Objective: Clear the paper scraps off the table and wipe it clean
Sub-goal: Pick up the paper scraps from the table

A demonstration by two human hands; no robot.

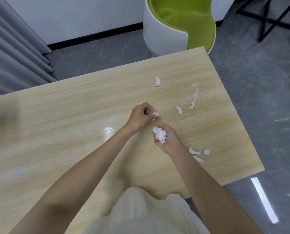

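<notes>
Pale wooden table (56, 124) on a grey floor (258, 81), green chair (174, 22) beyond. The left hand (141, 115) pinches a paper scrap (156, 113) in its fingers (149, 109); the right hand (167, 139) grips a wad of scraps (160, 135); loose scraps (195, 93) lie near the table's right edge.

The table (56, 125) runs off the left edge, blurred there.

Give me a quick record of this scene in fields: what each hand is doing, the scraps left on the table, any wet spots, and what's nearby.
left hand: pinches one paper scrap at the tabletop
right hand: palm up, cups a wad of collected scraps
loose scraps: about eight; five beyond the hands, three by the right wrist
wet spot: shiny patch left of the hands
table: light wood
nearby: green and white chair past the far edge
wiping: not yet begun; no cloth in view
</notes>
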